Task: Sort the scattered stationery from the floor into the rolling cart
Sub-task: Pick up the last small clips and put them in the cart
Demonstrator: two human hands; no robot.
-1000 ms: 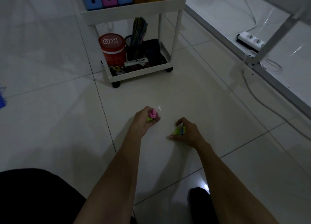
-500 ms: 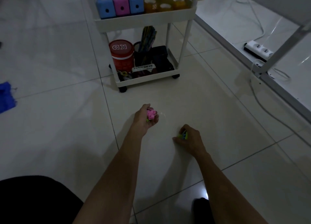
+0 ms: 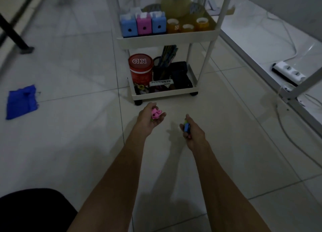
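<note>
Both my hands hold small stationery in front of the cart.
Head view: at frame centre my left hand [image 3: 148,121] cups a clump of pink pieces [image 3: 155,113]; to its right my right hand [image 3: 194,133] pinches a small blue-and-green piece [image 3: 186,126]. The white rolling cart [image 3: 165,40] stands upper middle, apart from both.

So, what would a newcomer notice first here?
In the middle, the left hand holds small pink pieces and the right hand pinches a blue piece. Just beyond stands the white cart, a red tin on its bottom shelf. A blue cloth lies on the floor, far left.
</note>
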